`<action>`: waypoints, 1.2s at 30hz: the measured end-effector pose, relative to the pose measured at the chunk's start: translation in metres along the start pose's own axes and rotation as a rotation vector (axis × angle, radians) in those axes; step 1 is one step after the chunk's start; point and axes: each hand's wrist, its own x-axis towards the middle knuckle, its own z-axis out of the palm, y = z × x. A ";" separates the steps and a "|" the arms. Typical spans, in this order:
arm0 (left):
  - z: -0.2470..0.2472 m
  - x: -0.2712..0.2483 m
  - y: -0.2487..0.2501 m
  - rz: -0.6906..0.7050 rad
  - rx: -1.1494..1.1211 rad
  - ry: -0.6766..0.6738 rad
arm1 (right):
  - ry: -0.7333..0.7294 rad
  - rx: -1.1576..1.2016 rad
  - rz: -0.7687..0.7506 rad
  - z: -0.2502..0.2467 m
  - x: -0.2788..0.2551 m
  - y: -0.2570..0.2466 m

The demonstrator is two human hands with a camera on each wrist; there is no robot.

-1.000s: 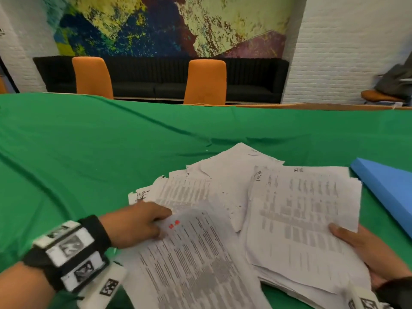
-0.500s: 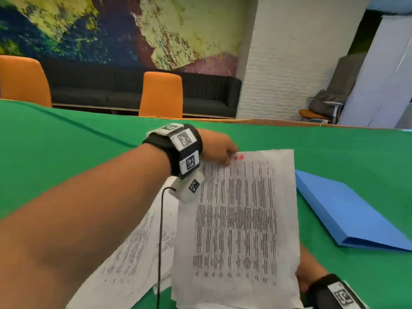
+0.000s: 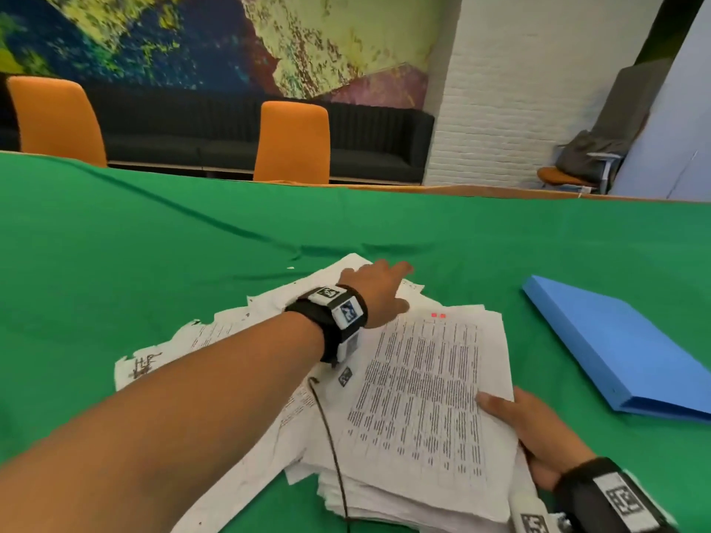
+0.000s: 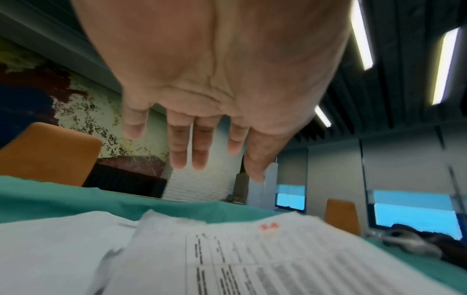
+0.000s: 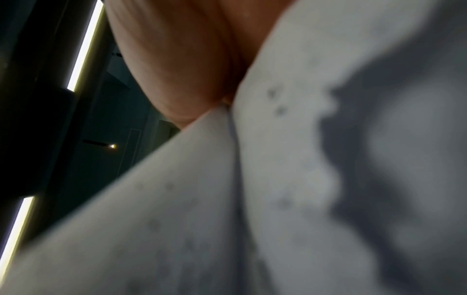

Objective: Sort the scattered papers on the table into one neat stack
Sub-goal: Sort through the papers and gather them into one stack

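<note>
Papers lie under the flat, empty left grip; right grip clasps their edge.

Room was evenly bright from ceiling strip lights; head view sharp, wrist views blurred, right one dim, shadowed.

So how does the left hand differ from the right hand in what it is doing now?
The left hand is stretched forward with straight, spread fingers and holds nothing; the right hand grips the paper stack at its near right edge. The left hand is farther away, above loose sheets. Both wear black wristbands.
</note>
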 end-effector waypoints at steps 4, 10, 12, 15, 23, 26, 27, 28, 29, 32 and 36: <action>0.014 -0.091 0.010 0.101 -0.250 0.009 | 0.026 -0.049 0.015 0.001 0.002 0.000; 0.061 -0.139 0.112 0.204 -0.176 -0.225 | 0.039 -0.042 -0.001 0.000 -0.003 0.000; 0.069 -0.128 0.130 0.132 -0.149 -0.253 | 0.059 -0.031 0.009 0.002 -0.005 -0.001; 0.070 -0.114 0.134 0.079 -0.135 -0.320 | 0.038 0.020 0.053 0.001 -0.009 -0.002; 0.071 -0.105 0.131 0.028 -0.104 -0.329 | -0.134 0.142 0.107 -0.025 -0.017 -0.004; 0.065 -0.097 0.123 0.014 -0.207 -0.359 | -0.193 0.124 0.130 -0.032 -0.018 -0.004; 0.061 -0.094 0.116 0.001 -0.291 -0.370 | -0.204 0.116 0.127 -0.036 -0.018 -0.003; 0.058 -0.092 0.108 -0.019 -0.397 -0.377 | -0.210 0.095 0.119 -0.039 -0.019 -0.002; 0.054 -0.091 0.100 -0.043 -0.511 -0.390 | -0.221 0.067 0.108 -0.040 -0.021 -0.002; 0.050 -0.094 0.078 -0.130 -0.771 -0.412 | -0.182 -0.044 0.051 -0.038 -0.025 -0.003; 0.065 -0.099 0.068 -0.103 -0.784 -0.315 | -0.105 -0.129 0.014 -0.033 -0.024 -0.003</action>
